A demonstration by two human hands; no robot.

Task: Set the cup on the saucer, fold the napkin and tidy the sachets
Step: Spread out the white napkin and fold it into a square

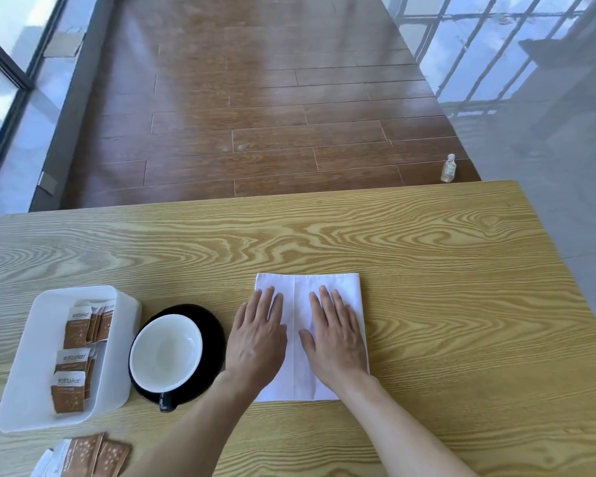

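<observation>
left hand (257, 342): bare, no glove, no ring seen
right hand (336, 339): bare, no glove, no ring seen
forearms: both bare to lower frame edge, no sleeve in view
wrists: no watch, no band
nails: short, unpainted

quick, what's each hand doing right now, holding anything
Left hand: open, flat on the napkin, holding nothing.
Right hand: open, flat on the napkin, holding nothing.
</observation>
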